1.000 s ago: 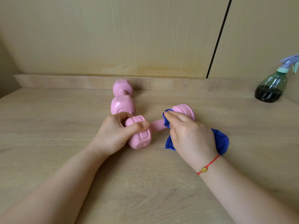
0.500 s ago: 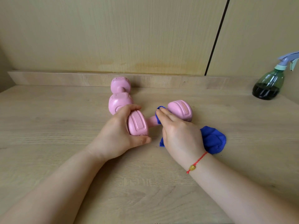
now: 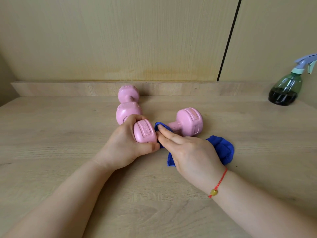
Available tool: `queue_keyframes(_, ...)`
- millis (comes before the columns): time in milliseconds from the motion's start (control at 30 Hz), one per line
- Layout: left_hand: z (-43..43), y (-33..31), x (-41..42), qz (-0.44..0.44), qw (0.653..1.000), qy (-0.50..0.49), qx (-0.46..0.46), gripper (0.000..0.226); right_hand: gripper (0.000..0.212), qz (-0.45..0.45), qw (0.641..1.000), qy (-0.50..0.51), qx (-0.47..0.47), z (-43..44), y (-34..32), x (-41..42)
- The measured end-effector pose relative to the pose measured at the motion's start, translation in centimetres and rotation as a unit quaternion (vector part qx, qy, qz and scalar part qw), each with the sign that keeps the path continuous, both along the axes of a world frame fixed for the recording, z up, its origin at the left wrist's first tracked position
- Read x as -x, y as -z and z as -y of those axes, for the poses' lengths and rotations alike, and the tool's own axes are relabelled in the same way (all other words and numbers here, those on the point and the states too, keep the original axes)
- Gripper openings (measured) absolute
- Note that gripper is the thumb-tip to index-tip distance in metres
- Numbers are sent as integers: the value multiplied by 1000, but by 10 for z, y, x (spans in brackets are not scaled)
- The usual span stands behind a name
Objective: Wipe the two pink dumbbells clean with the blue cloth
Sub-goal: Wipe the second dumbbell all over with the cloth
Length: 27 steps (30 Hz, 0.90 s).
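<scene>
Two pink dumbbells lie on the wooden table. The near dumbbell lies crosswise in the middle. My left hand grips its left head. My right hand holds the blue cloth and presses a fold of it onto the dumbbell's handle, close to the left head. The rest of the cloth trails on the table under and behind my right hand. The far dumbbell lies lengthwise behind my left hand, its far head near the back ledge.
A green spray bottle with a lilac trigger stands at the back right. A low wooden ledge runs along the back of the table, under a wood-panelled wall.
My left hand has rolled the near dumbbell, turning its heads. My right hand has slid the cloth leftward along the handle from the right head toward the left head.
</scene>
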<state>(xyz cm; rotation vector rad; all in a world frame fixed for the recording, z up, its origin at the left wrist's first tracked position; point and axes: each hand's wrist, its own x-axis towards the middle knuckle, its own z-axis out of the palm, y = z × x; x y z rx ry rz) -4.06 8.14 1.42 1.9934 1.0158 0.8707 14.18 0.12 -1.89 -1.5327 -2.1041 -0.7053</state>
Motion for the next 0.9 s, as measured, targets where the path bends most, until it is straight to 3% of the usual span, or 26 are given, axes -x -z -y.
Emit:
queue_keyframes(233, 0, -1, 1, -9, 1000, 6, -3, 73, 67, -13, 997, 75, -16, -2, -6, 7)
queue_keyframes(400, 4, -1, -1, -8, 1000, 7, -7, 68, 55, -25, 988, 132, -70, -9, -15, -5)
queue_keyframes(500, 4, 1, -3, -7, 1000, 10, -8, 67, 67, 16, 986, 146, -75, -8, -13, -7)
queue_keyframes(600, 3, 1, -5, -1, 1000, 7, -6, 67, 67, 0, 991, 114, -67, -13, -10, -8)
queue_keyframes(767, 4, 1, -6, 5, 1000, 2, -10, 64, 45, -62, 996, 22, -56, -14, -8, 9)
queue_keyframes(900, 3, 1, -4, 7, 1000, 18, 0, 67, 41, -199, 979, -48, -2, -12, -6, 2)
